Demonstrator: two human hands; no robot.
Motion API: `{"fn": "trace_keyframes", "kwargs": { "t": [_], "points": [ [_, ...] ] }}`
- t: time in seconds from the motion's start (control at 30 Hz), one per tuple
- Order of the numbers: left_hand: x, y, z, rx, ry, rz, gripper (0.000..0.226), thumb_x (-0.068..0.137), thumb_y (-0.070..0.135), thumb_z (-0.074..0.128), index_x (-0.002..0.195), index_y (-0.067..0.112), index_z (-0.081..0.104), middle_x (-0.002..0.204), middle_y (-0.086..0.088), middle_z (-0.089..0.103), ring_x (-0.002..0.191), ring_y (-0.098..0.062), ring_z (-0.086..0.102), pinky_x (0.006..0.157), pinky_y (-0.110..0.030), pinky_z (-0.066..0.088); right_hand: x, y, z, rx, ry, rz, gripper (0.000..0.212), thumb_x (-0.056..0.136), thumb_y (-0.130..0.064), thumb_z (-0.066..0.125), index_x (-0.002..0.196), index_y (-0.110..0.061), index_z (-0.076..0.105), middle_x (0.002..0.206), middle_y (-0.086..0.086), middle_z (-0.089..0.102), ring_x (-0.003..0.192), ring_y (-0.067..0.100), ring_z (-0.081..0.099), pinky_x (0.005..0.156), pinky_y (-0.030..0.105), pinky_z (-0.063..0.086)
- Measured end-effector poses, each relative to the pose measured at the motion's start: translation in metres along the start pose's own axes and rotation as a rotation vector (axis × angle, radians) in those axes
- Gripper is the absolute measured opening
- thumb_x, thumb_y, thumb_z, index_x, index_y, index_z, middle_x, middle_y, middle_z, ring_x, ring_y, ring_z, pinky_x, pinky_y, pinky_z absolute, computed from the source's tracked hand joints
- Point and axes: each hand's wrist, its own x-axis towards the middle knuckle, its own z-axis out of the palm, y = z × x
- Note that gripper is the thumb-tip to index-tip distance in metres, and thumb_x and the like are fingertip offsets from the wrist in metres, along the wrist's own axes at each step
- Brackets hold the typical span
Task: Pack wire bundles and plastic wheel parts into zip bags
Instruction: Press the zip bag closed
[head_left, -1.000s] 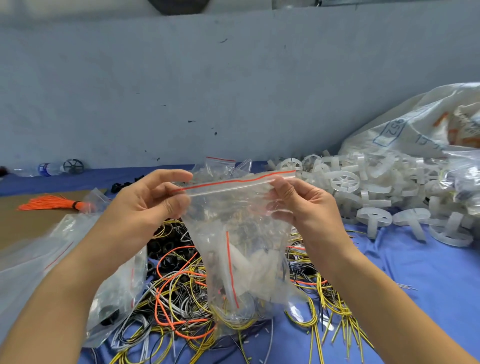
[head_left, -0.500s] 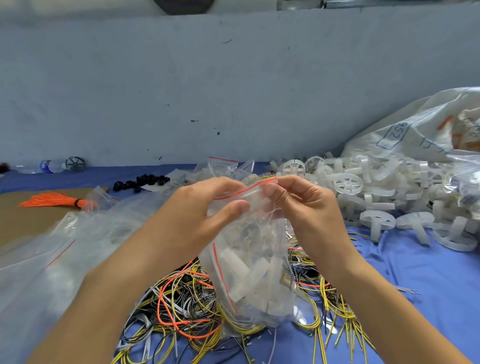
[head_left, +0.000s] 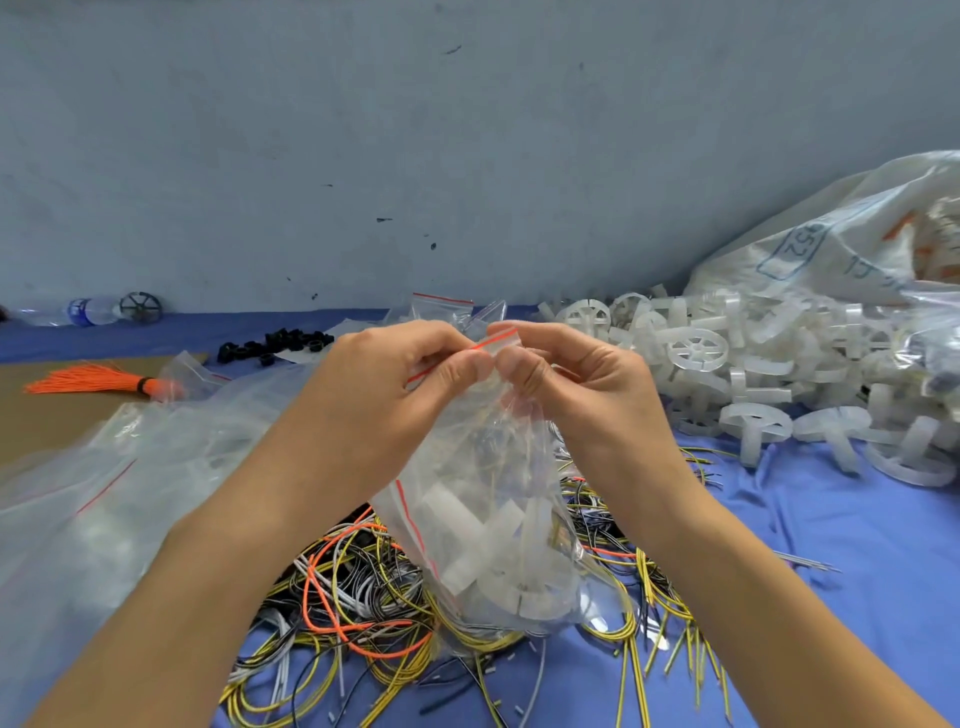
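**Lightly loaded zip bag pinched at its seal**

Centrally in the frame, a soft, slippery zip bag (head_left: 483, 514), judged light, is pinched at its red-lined top by the left hand (head_left: 379, 400) and right hand (head_left: 576, 395). Loose wires (head_left: 353, 613) are spread beneath; plastic wheels (head_left: 753, 374) are heaped at right, empty bags (head_left: 93, 499) at left.
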Motion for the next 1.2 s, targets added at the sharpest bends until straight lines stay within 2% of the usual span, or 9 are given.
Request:
{"fn": "trace_keyframes", "kwargs": {
  "t": [0.13,0.37,0.5,0.6,0.67,0.77,0.87,1.07,1.2],
  "points": [
    [0.001,0.001,0.000,-0.012,0.009,-0.022,0.019,0.092,0.040,0.061,0.091,0.025,0.073,0.081,0.012,0.072,0.079,-0.005,0.067,0.074,-0.036,0.050,0.001,-0.001,0.002,0.010,0.019,0.074,0.017,0.089,-0.021,0.069,0.099,-0.010,0.076,0.079,-0.006,0.072,0.066,0.006,0.055,0.061,0.017,0.048],
    [0.002,0.002,0.000,-0.030,0.002,-0.065,0.017,0.089,0.043,0.064,0.088,0.028,0.071,0.076,0.016,0.070,0.071,0.002,0.063,0.062,-0.015,0.044,0.000,-0.005,0.002,-0.010,0.032,0.067,0.019,0.086,-0.020,0.070,0.098,-0.006,0.076,0.081,0.004,0.072,0.066,0.007,0.053,0.061,0.017,0.046],
    [0.000,0.002,0.001,-0.033,0.013,-0.078,0.024,0.083,0.052,0.062,0.084,0.028,0.066,0.075,0.017,0.068,0.069,0.001,0.062,0.060,-0.014,0.042,-0.001,-0.005,0.006,-0.011,0.021,0.041,0.017,0.088,-0.017,0.069,0.097,-0.005,0.075,0.080,0.004,0.073,0.065,0.007,0.053,0.060,0.015,0.045],
    [0.000,0.003,0.003,-0.039,-0.004,-0.093,0.015,0.086,0.042,0.067,0.084,0.027,0.065,0.078,0.011,0.070,0.075,-0.005,0.066,0.067,-0.027,0.049,-0.001,-0.005,0.007,-0.044,0.033,0.015,0.010,0.087,-0.016,0.071,0.092,-0.009,0.075,0.074,-0.006,0.072,0.061,0.003,0.054,0.061,0.014,0.045],
    [0.000,0.003,-0.001,-0.031,-0.058,-0.094,0.014,0.089,0.040,0.064,0.087,0.027,0.067,0.080,0.011,0.071,0.079,-0.006,0.067,0.073,-0.033,0.051,0.000,-0.006,0.007,-0.065,0.050,-0.009,0.006,0.088,-0.015,0.070,0.090,-0.011,0.076,0.073,-0.007,0.071,0.062,0.003,0.054,0.063,0.015,0.045],
    [0.000,0.003,-0.007,-0.012,-0.141,-0.085,0.019,0.092,0.042,0.058,0.088,0.026,0.068,0.079,0.011,0.070,0.076,-0.002,0.064,0.073,-0.027,0.049,0.000,-0.005,0.006,-0.060,0.077,-0.010,0.007,0.089,-0.017,0.069,0.090,-0.014,0.075,0.073,-0.008,0.069,0.064,0.005,0.053,0.064,0.019,0.046],
    [-0.001,0.004,-0.007,0.031,-0.121,-0.070,0.020,0.093,0.040,0.058,0.087,0.025,0.068,0.076,0.011,0.069,0.073,0.000,0.061,0.066,-0.021,0.045,-0.004,0.000,0.010,-0.051,0.047,0.025,0.016,0.089,-0.026,0.067,0.090,-0.011,0.074,0.074,-0.003,0.066,0.068,0.009,0.050,0.065,0.025,0.044],
    [-0.001,0.004,-0.008,0.053,-0.127,-0.092,0.015,0.091,0.036,0.062,0.087,0.024,0.071,0.071,0.015,0.067,0.068,0.008,0.059,0.062,-0.010,0.040,-0.003,0.000,0.011,-0.050,0.073,0.048,0.010,0.088,-0.019,0.070,0.086,-0.011,0.075,0.068,-0.009,0.065,0.063,0.004,0.050,0.062,0.015,0.042],
    [-0.001,-0.001,-0.016,0.063,-0.154,-0.111,0.016,0.089,0.037,0.064,0.086,0.023,0.071,0.074,0.016,0.068,0.069,0.008,0.060,0.064,-0.009,0.041,-0.003,0.000,0.008,-0.047,0.096,0.050,0.017,0.087,-0.025,0.071,0.088,-0.009,0.075,0.071,-0.002,0.063,0.066,0.009,0.048,0.063,0.018,0.041]
  ]
}}
